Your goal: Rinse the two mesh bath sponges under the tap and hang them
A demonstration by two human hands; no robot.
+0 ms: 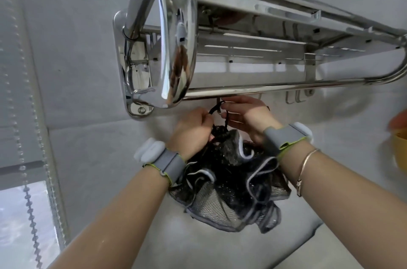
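A black and grey mesh bath sponge [231, 189] hangs between my two forearms, just below a chrome towel rack [253, 89]. Its black cord loop [217, 108] rises to a small hook under the rack's front bar. My left hand [191, 130] pinches the cord just above the sponge's knot. My right hand [244, 114] holds the top of the loop at the hook, fingers curled round it. I cannot tell whether the loop is over the hook. A second sponge is not in view.
More metal hooks [296, 98] hang under the bar to the right. A yellow object [399, 147] sits at the right edge. A window blind with a bead chain [30, 213] fills the left side. Grey tiled wall lies behind.
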